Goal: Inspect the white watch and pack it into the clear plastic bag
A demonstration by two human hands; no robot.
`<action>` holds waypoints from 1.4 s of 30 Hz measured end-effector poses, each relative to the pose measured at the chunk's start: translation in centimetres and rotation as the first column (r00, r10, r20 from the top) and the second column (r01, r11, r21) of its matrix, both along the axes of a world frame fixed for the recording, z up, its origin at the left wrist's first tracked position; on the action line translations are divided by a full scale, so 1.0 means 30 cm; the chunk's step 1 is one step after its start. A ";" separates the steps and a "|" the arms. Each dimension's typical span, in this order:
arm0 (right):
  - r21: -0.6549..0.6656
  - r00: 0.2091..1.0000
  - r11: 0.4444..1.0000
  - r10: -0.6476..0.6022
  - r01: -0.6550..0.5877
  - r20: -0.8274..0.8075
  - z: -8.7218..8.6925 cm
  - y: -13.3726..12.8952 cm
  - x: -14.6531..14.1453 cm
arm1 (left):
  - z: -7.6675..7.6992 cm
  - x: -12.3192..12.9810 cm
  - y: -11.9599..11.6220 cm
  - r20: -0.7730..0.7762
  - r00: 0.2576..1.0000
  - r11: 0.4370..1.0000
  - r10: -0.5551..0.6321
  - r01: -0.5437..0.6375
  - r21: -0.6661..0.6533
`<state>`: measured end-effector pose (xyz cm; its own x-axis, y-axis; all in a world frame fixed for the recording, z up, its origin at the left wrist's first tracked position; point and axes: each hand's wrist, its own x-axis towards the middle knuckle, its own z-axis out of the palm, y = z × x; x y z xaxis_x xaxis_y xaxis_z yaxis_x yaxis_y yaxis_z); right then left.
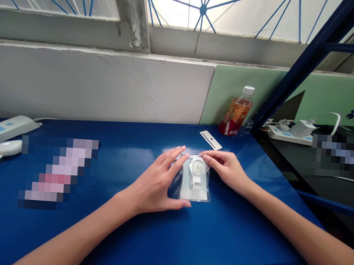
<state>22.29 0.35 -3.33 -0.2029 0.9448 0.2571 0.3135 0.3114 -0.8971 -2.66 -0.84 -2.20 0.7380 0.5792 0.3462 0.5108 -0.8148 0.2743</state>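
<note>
On the blue tabletop lies a clear plastic bag with a white wristwatch inside. The watch has a round, pale dial, and a light card shows behind it. My right hand pinches the bag's upper right corner between thumb and fingers. At the bag's left side is my left hand, its thumb and fingers spread wide. Its fingertips are close to the bag's top edge and its thumb is near the bottom edge; whether they touch the bag I cannot tell.
Behind my right hand lies a white card strip. A drink bottle stands near the wall beside a blue metal post. At the left are a power strip, a white corded device and a blurred-out object.
</note>
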 end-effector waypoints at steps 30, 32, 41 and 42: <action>0.070 0.648 0.908 0.238 -0.412 0.724 0.003 -0.019 0.051 | -0.020 -0.034 0.043 -0.213 0.975 0.977 0.059 -0.100 -0.187; 0.056 0.650 0.910 0.249 -0.411 0.717 0.004 -0.019 0.052 | -0.018 -0.032 0.042 -0.223 0.973 0.976 0.062 -0.106 -0.191; -0.014 0.645 0.929 0.267 -0.369 0.716 0.009 -0.015 0.049 | -0.013 -0.034 0.042 -0.227 0.972 0.965 0.066 -0.120 -0.231; -0.015 0.642 0.929 0.266 -0.369 0.719 0.009 -0.015 0.049 | -0.013 -0.034 0.041 -0.227 0.972 0.966 0.066 -0.119 -0.230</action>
